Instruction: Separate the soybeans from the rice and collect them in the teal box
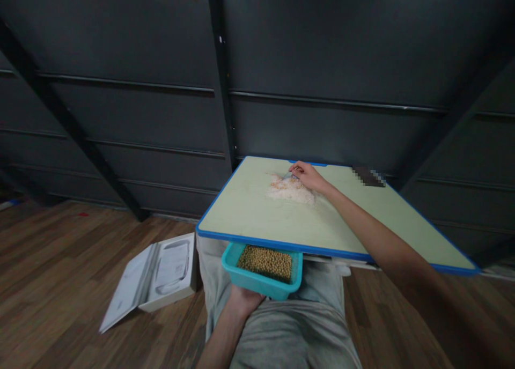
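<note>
My left hand (243,301) supports a turquoise plastic basket (257,284) from below, at the table's near edge; most of its fingers are hidden. Round yellow-brown beans (266,263), like soybeans, fill the bottom of that basket. On the pale green tabletop (237,208) lies a low heap of white rice (290,194), with some beans scattered along its far side. My right hand (304,174) is over that far side, fingers pinched together. Something small and greyish shows at its fingertips, too small to name.
Blue edging borders the table. A dark, pixelated flat object (368,177) lies at its back right. An opened white box (171,270) sits on the wooden floor to the left. A dark panelled wall (161,111) stands right behind the table.
</note>
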Tool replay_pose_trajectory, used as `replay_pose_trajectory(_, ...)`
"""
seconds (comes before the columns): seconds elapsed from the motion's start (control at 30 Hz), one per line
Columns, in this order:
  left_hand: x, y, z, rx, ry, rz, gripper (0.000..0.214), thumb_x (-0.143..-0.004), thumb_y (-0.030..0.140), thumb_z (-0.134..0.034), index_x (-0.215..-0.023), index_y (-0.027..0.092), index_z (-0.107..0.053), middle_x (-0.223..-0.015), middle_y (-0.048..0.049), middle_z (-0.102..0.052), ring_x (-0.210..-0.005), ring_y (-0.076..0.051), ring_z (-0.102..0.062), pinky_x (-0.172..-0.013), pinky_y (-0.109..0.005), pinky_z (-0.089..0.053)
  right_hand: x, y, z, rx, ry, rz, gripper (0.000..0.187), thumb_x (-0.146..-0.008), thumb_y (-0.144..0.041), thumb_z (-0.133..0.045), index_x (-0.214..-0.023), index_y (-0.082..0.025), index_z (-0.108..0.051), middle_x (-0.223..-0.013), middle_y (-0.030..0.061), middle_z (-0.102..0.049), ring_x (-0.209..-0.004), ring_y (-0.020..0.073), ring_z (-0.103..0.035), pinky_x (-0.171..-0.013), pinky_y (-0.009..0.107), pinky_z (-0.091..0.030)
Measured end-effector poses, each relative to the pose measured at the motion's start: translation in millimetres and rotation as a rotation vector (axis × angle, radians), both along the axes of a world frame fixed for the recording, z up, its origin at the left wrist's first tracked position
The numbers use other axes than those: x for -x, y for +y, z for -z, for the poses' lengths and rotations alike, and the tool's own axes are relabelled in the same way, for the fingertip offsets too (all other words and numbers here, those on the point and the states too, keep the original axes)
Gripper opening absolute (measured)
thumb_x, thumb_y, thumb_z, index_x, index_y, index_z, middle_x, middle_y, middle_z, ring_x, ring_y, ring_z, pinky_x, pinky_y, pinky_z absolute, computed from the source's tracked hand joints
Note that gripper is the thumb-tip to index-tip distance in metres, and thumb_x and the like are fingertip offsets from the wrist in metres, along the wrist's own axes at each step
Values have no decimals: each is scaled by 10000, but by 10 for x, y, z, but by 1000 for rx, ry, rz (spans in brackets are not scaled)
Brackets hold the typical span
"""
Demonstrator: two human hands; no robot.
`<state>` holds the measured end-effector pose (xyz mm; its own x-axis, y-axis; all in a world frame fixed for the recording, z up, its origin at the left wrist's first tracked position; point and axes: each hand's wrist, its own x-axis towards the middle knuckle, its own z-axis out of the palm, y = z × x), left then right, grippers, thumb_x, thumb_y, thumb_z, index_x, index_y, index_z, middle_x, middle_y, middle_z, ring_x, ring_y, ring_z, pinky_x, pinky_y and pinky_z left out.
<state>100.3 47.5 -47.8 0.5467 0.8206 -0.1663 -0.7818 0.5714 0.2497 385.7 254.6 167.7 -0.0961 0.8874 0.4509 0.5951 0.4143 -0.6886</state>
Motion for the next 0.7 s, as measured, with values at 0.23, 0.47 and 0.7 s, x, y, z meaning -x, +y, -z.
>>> replay_pose_trajectory(0.23,-1,9,42,30,43,-45,478,-1016,285,-480,-1488,327,-547,-1308,-64,-778,-1122,-269,-761,-1132,-516,-497,74,-151,-158,-1,-53,-44,121,-926,-157,-557,-933,-194,-672,-927,79,-710,-834,210,-642,-781,328,-504)
replay_pose_trajectory(0.47,16,4,-1,46,60,-36,468,-1005,275,-487,-1462,311,-581,-1237,-62,-810,-1048,-264,-782,-1101,-484,-529,195,-292,-234,78,38,-92,119,-959,-157,-543,-938,-196,-653,-878,60,-672,-739,174,-625,-678,289,-515)
replay_pose_trajectory(0.7,22,-5,-16,38,60,-31,474,-1019,292,-475,-1485,320,-555,-1209,-55,-819,-1028,-269,-787,-1098,-506,-522,184,-327,-270,-2,-31,-106,128,-975,-217,-548,-1003,-214,-673,-914,65,-710,-772,192,-647,-726,324,-544)
